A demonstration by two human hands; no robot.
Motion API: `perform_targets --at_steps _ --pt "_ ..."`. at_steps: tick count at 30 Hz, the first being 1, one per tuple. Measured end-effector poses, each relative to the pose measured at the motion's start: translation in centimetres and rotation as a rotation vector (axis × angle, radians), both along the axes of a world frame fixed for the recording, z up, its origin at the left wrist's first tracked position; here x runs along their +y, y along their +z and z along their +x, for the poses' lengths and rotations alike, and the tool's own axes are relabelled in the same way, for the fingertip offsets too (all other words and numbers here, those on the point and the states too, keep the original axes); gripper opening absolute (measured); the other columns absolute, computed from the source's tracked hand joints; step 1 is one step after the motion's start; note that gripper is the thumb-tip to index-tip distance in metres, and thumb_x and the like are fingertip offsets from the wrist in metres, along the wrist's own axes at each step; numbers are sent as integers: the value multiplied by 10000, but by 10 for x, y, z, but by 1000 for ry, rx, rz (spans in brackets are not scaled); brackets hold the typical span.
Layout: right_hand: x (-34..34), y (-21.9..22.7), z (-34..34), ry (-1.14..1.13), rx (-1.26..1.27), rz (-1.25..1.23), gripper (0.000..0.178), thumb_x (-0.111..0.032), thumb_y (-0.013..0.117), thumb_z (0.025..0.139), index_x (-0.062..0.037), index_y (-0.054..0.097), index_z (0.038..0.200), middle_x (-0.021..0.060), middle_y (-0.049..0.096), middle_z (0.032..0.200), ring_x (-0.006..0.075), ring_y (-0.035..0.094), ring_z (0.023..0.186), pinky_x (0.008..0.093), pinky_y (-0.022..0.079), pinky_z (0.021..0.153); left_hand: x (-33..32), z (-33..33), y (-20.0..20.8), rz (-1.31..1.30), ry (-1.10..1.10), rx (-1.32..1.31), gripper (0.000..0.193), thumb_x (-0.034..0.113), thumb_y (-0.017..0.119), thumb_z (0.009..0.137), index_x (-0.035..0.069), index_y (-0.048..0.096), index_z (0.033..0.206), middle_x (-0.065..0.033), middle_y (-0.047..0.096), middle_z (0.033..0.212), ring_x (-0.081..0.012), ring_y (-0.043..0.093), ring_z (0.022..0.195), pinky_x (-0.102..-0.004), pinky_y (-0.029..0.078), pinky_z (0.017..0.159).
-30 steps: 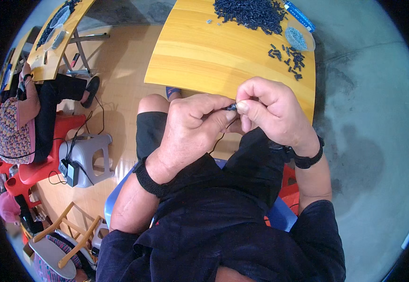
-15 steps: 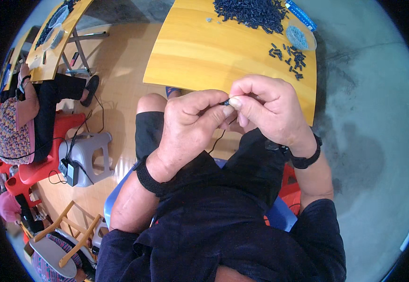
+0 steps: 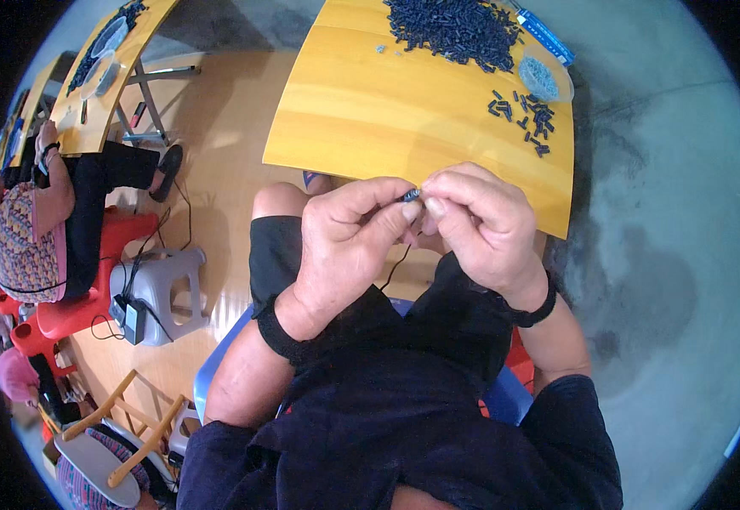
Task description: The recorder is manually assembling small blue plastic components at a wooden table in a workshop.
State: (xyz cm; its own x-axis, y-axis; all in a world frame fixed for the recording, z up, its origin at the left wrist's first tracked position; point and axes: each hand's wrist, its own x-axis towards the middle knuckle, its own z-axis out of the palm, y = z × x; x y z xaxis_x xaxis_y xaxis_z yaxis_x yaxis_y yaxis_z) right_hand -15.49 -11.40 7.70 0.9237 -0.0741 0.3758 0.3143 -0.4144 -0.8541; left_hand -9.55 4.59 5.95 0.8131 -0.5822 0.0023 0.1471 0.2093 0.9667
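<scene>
Between the thumb and forefinger of my left hand (image 3: 349, 234) is a small black cylindrical part (image 3: 411, 195), with something pale bluish showing on it. My right hand (image 3: 485, 225) is closed in a pinch right beside the part's right end; whatever its fingertips hold is too small to make out. Both hands meet above my lap, just off the near edge of the yellow table (image 3: 361, 119). On that table lie a large heap of small black parts (image 3: 451, 30), a looser scatter of similar black pieces (image 3: 536, 119), and a clear tub of light blue bits (image 3: 540, 78).
A blue-and-white box (image 3: 544, 38) rests at the table's far right edge. Two tiny greyish pieces (image 3: 380, 49) lie left of the heap. To the left, another person (image 3: 30, 234) sits at a second table (image 3: 89, 110), near a grey stool (image 3: 162, 289) with black cables and an adapter.
My right thumb and fingertips have shifted slightly right and down, so more of the small black part shows. The left hand keeps its pinch; the whole view has tilted a little.
</scene>
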Motion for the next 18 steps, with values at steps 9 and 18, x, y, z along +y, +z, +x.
perform_targets --at_steps 9,18 --pt "-1 -5 8 24 -141 -159 133 62 649 801 28 638 928 130 616 782 245 639 663 319 506 558 -1 5 -5 111 -23 7 130 -47 611 864 -57 662 983 -67 664 822 -100 630 678 -208 513 608" --pt "-13 -12 17 14 -101 -106 176 108 612 771 33 635 928 129 634 780 235 639 649 299 494 556 -15 19 -12 111 -66 -63 132 -82 592 861 -63 662 971 -89 662 806 -127 645 676 -228 530 618"
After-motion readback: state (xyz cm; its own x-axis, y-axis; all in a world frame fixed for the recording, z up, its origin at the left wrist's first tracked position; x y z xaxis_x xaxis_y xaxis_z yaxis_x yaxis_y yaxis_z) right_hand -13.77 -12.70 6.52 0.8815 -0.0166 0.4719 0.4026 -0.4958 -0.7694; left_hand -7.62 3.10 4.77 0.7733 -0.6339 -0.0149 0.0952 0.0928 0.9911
